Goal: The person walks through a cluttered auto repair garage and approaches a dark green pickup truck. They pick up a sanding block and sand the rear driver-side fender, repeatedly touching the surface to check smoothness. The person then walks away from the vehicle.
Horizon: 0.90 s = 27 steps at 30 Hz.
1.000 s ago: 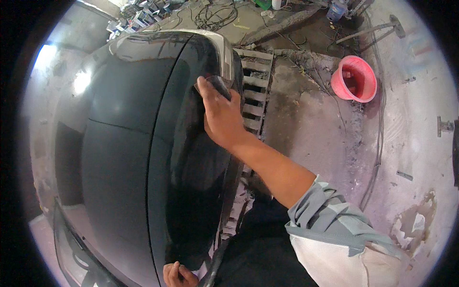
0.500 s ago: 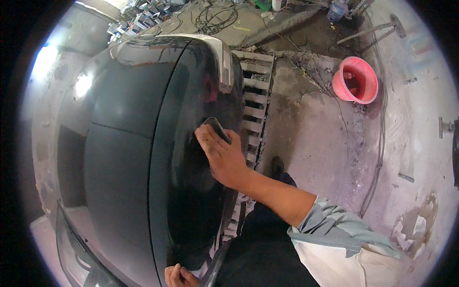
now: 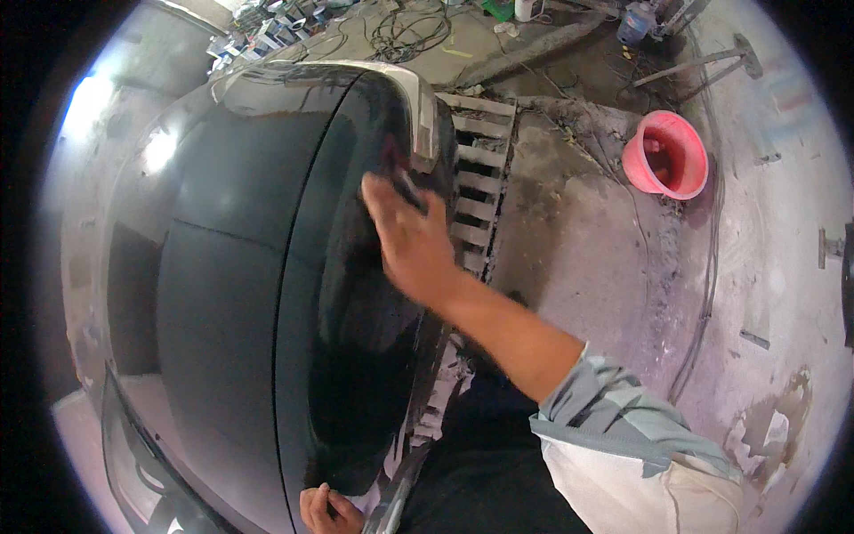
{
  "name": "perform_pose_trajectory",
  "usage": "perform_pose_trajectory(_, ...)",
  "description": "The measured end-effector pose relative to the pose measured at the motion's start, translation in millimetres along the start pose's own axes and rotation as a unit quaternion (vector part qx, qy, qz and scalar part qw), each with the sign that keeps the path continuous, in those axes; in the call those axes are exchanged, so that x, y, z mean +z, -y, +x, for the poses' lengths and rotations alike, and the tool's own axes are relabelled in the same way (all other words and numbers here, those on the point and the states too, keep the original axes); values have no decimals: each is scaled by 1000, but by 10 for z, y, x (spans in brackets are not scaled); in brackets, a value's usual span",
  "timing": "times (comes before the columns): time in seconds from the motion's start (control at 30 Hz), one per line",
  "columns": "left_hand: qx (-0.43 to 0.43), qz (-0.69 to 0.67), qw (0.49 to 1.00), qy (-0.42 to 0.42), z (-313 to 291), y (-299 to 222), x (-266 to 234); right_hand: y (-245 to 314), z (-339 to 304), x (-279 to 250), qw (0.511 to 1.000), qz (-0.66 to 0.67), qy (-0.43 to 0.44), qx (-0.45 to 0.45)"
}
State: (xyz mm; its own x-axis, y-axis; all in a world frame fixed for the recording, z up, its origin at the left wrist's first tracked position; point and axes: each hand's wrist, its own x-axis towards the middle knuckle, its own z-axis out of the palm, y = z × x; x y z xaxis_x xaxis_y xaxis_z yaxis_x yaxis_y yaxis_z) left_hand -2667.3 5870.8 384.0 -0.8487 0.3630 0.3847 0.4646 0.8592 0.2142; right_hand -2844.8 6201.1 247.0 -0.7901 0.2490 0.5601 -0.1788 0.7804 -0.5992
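Dark, glossy car bodywork (image 3: 356, 392) fills the left half, with a long seam running between a wide panel (image 3: 222, 303) and a curved side panel. My right hand (image 3: 414, 236) reaches across onto the side panel, pressing what looks like a folded piece of sandpaper (image 3: 409, 189) against it. Motion blur softens the fingers, and they partly cover the dark sheet. At the bottom edge, my left hand (image 3: 329, 510) rests by the bodywork with its fingers curled in; whatever lies inside them, if anything, is hidden.
Pale trim (image 3: 422, 125) borders the car's far corner. A slatted floor grate (image 3: 478, 182) runs alongside. Farther right stand a pink bucket (image 3: 636, 160) and a metal stand (image 3: 743, 55) near the wall. Coiled cables (image 3: 409, 37) and several containers (image 3: 271, 36) lie at the back.
My right hand has slid farther away along the side panel, toward the pale trim, still with the dark sheet. The left hand stays in nearly the same spot.
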Motion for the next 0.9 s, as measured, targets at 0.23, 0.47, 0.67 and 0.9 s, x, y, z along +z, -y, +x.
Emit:
perform_pose_trajectory(0.23, -8, -30, 999, 12, -1, -2, -43, 459, -360, -52, 1000, -2, -3, -9)
perform_pose_trajectory(0.47, 0, -11, 1000, -4, -13, 34, 10, 324, -58, -69, 999, -39, 30, 11)
perform_pose_trajectory(0.67, 14, -26, 999, -13, 2, 28, 41, 224, 86, -26, 999, -31, -7, 35)
perform_pose_trajectory(0.9, 23, -14, 1000, -11, 9, 12, 36, 589, -271, -43, 999, -44, 17, -4)
